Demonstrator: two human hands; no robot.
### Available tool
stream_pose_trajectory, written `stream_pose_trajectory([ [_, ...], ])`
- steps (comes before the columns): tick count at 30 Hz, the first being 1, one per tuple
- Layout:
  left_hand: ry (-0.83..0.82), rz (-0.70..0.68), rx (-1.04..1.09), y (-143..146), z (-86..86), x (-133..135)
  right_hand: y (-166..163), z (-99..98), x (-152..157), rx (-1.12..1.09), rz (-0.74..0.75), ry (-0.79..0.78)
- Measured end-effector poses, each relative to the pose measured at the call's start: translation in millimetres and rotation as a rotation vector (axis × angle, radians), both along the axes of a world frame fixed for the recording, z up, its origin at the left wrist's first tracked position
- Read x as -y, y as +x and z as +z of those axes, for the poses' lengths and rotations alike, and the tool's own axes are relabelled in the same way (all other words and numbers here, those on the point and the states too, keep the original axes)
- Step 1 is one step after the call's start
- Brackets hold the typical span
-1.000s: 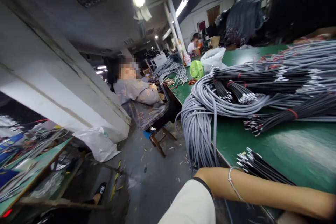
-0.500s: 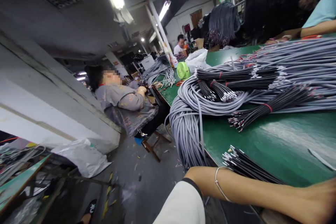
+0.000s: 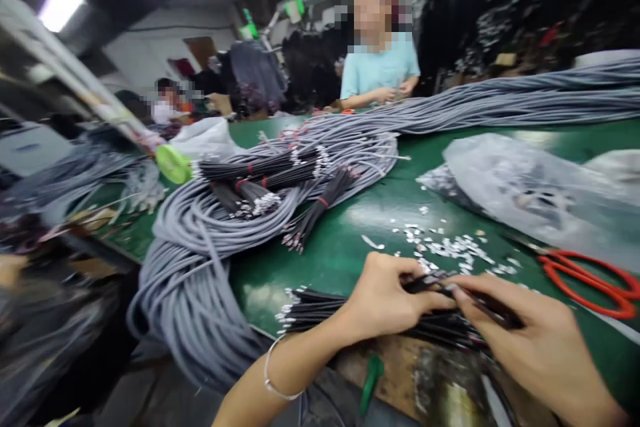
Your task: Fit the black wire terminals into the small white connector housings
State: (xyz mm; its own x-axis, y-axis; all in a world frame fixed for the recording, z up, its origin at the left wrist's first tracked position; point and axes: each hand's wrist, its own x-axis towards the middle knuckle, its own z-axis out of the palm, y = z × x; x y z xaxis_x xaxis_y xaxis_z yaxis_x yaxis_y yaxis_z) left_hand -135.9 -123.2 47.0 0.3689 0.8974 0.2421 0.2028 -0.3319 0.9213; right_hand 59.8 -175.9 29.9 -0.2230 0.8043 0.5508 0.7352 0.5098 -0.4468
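Observation:
My left hand, with a thin bangle on its wrist, is closed in a pinch over the green table. My right hand meets it fingertip to fingertip, also closed. Between them runs a dark, slender piece, a black cable as far as the blur lets me see. Beneath both hands lies a bundle of black cables with white-tipped ends at the left. Small white scraps are scattered just beyond my fingers. Scissors with red handles lie to the right of my right hand.
Long grey cables spread over the green table and hang off its left edge. Tied black bundles rest on them. A plastic bag lies at right. A green-handled tool is near me. A co-worker works across the table.
My view has swung right and toward the table. Both my hands now show, meeting over the black bundle; before, only my left forearm and blurred hand showed. The scissors and scraps have come into sight.

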Motion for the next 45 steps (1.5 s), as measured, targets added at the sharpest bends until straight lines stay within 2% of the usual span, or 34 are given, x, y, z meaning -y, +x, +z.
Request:
stream_pose_trajectory([
  [4, -0.067, -0.006, 0.059, -3, 5.6, 7, -20, 26.0, 2, -0.113, -0.055, -0.009],
  [7, -0.127, -0.026, 0.078, -3, 9.8, 9, -30, 33.7, 2, -0.180, 0.004, -0.007],
  [10, -0.114, -0.026, 0.043, -3, 11.7, 8, -33, 37.9, 4, -0.239, 0.021, -0.063],
  [14, -0.107, -0.055, 0.008, -4, 10.1, 7, -36, 40.8, 5, -0.297, 0.044, -0.137],
  [20, -0.065, -0.063, -0.003, -5, 8.1, 8, -38, 37.5, 2, -0.351, -0.139, -0.170],
  [27, -0.049, -0.099, 0.006, -5, 8.7, 8, -36, 35.2, -2, -0.298, -0.111, -0.196],
  [30, -0.028, -0.166, 0.008, -6, 6.0, 4, -35, 35.8, -3, -0.317, -0.139, -0.259],
  [33, -0.032, -0.178, 0.018, -6, 4.5, 1, -33, 38.5, -2, -0.336, -0.113, -0.323],
  [39, -0.121, -0.227, 0.099, -6, 9.2, 1, -33, 44.2, -2, -0.259, -0.014, -0.125],
  [45, -0.106, -0.224, 0.099, -6, 11.1, 2, -34, 45.2, -1, -0.219, 0.027, -0.094],
])
